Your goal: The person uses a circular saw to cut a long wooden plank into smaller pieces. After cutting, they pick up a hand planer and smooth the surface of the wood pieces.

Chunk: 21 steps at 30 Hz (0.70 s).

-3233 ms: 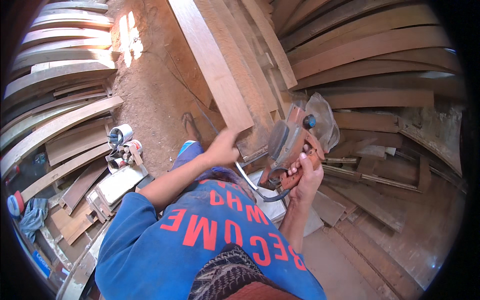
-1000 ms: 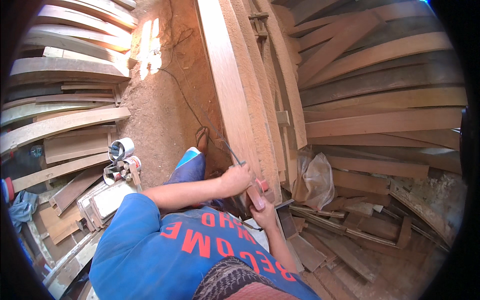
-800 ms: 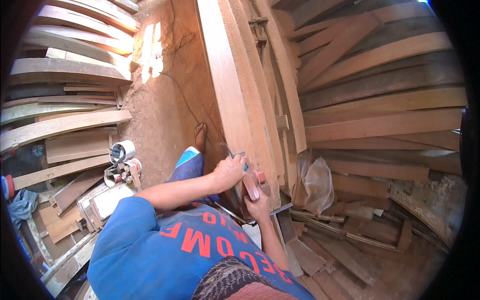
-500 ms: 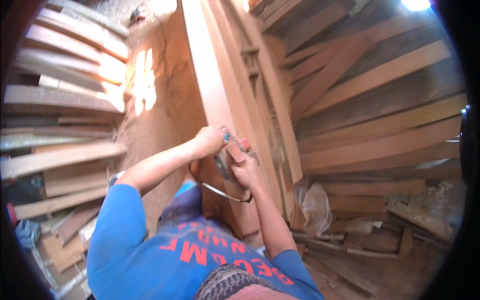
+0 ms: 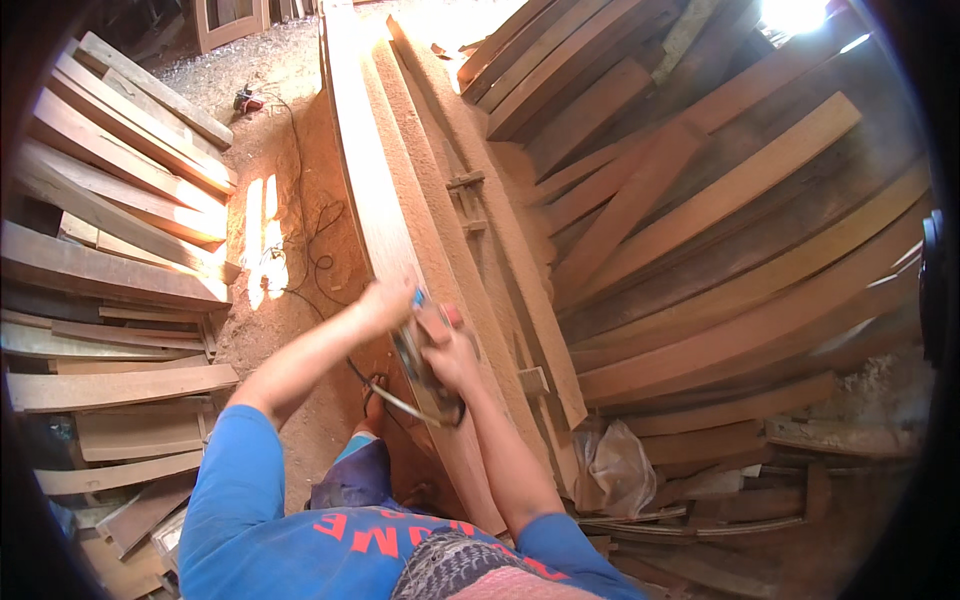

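Observation:
A handheld power tool, apparently an electric planer (image 5: 431, 325) with a brown body, a red part and a blue part, rests on a long pale board (image 5: 385, 205). My right hand (image 5: 455, 362) wraps around its rear handle. At its front left side, my left hand (image 5: 387, 304) is closed on the blue part, its fingers blurred by motion. A cord loops from the tool's rear beside my right wrist. The tool's underside is hidden. Sawdust covers the beams (image 5: 440, 195) lying alongside the board.
Stacked planks (image 5: 110, 265) line the left side, and more long planks (image 5: 700, 240) fan out on the right. Another red power tool (image 5: 249, 100) lies on the dusty floor, its dark cord (image 5: 297, 170) trailing near my foot. A plastic bag (image 5: 614, 468) sits by the beam ends.
The view has shifted, so the scene sits lower and further left. Both hands have pushed the electric planer a little farther forward along the board.

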Available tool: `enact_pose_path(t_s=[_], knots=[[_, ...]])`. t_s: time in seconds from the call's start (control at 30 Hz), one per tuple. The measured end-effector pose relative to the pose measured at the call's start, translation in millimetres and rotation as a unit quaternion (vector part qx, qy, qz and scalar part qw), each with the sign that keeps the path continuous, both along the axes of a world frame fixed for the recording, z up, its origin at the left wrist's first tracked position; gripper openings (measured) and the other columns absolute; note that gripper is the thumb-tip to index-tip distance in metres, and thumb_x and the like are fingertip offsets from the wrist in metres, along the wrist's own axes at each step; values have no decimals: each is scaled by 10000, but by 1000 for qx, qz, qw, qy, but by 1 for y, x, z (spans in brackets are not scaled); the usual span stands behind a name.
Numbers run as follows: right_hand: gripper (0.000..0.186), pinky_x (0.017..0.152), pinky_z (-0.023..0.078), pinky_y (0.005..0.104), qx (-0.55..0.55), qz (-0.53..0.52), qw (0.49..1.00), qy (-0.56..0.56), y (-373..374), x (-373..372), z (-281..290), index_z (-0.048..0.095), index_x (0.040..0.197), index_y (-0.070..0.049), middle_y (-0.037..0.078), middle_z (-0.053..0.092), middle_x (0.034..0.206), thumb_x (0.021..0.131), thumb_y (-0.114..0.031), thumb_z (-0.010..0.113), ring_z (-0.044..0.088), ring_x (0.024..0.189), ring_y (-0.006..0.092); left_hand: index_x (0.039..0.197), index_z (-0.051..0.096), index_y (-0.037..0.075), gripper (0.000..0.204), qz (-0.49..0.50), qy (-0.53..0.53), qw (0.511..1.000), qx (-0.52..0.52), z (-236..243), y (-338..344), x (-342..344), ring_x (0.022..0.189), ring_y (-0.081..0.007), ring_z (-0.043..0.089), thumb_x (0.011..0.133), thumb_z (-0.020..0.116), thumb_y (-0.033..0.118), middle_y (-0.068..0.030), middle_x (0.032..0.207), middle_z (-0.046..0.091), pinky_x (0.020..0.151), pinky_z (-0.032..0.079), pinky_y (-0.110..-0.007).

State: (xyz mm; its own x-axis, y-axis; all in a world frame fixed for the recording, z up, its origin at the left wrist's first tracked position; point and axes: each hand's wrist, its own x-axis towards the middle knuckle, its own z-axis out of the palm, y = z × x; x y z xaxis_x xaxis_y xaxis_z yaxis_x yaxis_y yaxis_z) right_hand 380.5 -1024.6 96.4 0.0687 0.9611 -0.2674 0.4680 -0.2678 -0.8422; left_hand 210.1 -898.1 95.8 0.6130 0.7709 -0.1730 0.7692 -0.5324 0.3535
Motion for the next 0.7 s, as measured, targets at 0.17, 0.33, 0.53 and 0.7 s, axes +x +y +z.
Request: enact_pose_path(t_s=[0.17,0.33,0.53,0.7], knots=[[382,867,556,408,6,-29,1000,8,-216,61,12,698,1170,-14,144,739,964,863,-218,799,716,959,259,1184,621,-2,491,-72,-73,994,-29,-5,-192,49,859,-371,741,882,745,365,-219,1022,704,673,610,-461],[398,795,564,380,-134,-119,981,-79,-381,92,48,716,1110,-10,137,752,941,809,-236,842,725,871,236,1244,601,-42,561,-121,-132,980,-89,-3,-347,102,1002,-390,720,874,746,353,-256,1157,668,784,615,-459],[279,742,569,408,-122,-115,981,-101,-384,88,51,703,986,-4,191,725,851,794,-196,767,728,798,305,1139,598,-48,462,-89,-188,978,-27,-21,-370,103,877,-390,733,882,724,314,-237,1087,666,722,624,-460],[323,796,568,518,24,47,987,-150,-227,69,36,694,1189,-119,259,713,985,894,-226,616,697,913,453,1077,644,12,348,-42,-52,998,-3,-5,-241,66,755,-293,737,893,695,303,-150,901,686,596,605,-412]])
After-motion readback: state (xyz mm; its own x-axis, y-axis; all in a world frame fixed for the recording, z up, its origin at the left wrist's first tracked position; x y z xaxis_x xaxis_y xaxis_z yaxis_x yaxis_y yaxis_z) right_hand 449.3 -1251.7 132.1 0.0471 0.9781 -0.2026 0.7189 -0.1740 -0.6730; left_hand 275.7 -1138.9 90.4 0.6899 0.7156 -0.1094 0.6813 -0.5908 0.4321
